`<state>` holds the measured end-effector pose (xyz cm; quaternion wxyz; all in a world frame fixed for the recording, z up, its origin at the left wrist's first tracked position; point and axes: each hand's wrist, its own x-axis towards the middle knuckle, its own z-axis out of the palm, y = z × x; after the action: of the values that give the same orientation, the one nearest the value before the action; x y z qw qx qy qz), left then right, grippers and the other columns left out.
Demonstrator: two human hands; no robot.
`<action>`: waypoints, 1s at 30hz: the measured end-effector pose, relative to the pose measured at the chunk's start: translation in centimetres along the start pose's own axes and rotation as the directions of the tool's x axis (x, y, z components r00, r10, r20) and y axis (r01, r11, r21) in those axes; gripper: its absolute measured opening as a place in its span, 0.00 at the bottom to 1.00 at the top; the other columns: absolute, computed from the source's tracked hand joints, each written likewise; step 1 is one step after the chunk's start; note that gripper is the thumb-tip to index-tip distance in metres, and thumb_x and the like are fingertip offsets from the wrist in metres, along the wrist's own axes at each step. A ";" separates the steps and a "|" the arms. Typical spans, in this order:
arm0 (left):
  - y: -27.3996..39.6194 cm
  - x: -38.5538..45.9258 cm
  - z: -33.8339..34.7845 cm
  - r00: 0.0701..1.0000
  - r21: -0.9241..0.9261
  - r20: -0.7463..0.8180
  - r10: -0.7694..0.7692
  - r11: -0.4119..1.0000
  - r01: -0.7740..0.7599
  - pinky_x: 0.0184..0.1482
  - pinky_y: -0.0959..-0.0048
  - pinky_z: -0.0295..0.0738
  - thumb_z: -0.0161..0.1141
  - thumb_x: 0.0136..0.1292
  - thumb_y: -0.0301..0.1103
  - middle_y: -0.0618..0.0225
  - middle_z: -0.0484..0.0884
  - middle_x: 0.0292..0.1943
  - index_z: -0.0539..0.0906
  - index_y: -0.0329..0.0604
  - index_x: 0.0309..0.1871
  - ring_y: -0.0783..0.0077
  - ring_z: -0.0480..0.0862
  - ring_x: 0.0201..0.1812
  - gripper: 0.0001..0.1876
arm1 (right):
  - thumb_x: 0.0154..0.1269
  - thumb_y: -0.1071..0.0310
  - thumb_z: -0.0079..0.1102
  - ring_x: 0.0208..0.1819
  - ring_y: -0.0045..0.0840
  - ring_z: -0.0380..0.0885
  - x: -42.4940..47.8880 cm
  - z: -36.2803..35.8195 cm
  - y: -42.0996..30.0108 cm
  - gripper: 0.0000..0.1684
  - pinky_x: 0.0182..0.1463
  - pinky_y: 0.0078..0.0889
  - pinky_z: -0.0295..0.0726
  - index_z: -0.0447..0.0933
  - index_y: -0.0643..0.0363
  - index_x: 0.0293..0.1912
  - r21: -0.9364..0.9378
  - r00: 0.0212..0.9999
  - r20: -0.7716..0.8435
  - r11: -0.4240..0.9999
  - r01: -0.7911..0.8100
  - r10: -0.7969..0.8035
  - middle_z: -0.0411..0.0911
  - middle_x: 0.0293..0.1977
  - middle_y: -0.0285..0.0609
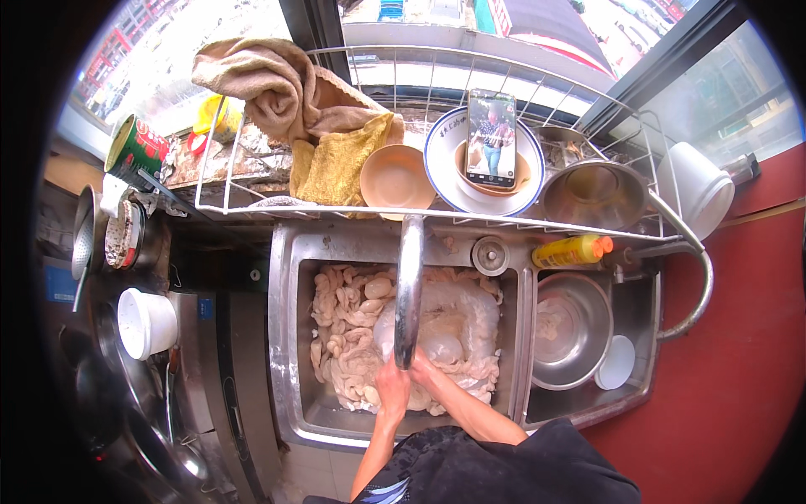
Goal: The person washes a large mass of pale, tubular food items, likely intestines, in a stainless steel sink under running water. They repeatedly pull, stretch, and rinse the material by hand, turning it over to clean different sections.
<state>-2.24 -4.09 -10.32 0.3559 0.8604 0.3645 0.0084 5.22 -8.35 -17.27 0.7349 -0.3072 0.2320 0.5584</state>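
Note:
A pile of pale, wet animal intestines [356,362] fills much of the left steel sink basin [315,412]. One length, a swollen translucent intestine [482,309], curves round the basin's right side. The chrome faucet spout [409,283] arches over the pile. At its mouth my left hand [391,383] is curled, seemingly round the intestine's end. My right hand [425,370] presses in close beside it from the right. The spout hides part of both hands, and the right fingertips cannot be made out.
Behind the sink, a white wire rack [315,217] holds towels [271,88], bowls [398,177] and a propped phone [491,138]. A steel basin [570,331] and a white lid [615,362] occupy the right sink. A yellow bottle [567,251] lies on the ledge by a drain strainer [490,256].

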 end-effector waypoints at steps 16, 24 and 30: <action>-0.4 3.9 1.9 0.999 -0.427 -0.048 0.015 0.903 -0.034 0.45 0.64 0.74 0.59 0.59 0.30 0.55 0.84 0.35 0.84 0.39 0.39 0.57 0.83 0.42 0.08 | 0.66 0.46 0.55 0.15 0.16 0.61 5.6 -3.7 -5.2 0.21 0.18 0.20 0.59 0.66 0.48 0.24 0.075 0.983 0.090 0.983 -0.165 0.158 0.62 0.14 0.28; -3.0 7.8 1.4 0.997 -0.553 0.063 0.047 0.833 -0.004 0.30 0.72 0.78 0.58 0.59 0.29 0.58 0.84 0.29 0.80 0.37 0.43 0.65 0.84 0.28 0.10 | 0.68 0.46 0.53 0.12 0.14 0.57 1.8 -1.6 -5.5 0.21 0.16 0.18 0.57 0.67 0.48 0.25 -0.089 0.957 0.081 0.958 -0.272 0.279 0.60 0.13 0.25; -0.1 6.4 -0.2 0.965 -0.644 0.260 0.036 0.751 0.145 0.37 0.73 0.75 0.55 0.62 0.33 0.60 0.82 0.32 0.77 0.36 0.50 0.70 0.81 0.32 0.15 | 0.68 0.40 0.49 0.11 0.13 0.58 0.6 -3.8 -4.8 0.27 0.15 0.18 0.57 0.65 0.48 0.20 -0.248 0.938 0.131 0.927 -0.281 0.320 0.60 0.11 0.26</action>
<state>2.36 0.13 -11.75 0.6794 0.6628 0.3144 0.0145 10.04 -11.50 -19.42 0.6176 -0.3009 0.1484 0.7113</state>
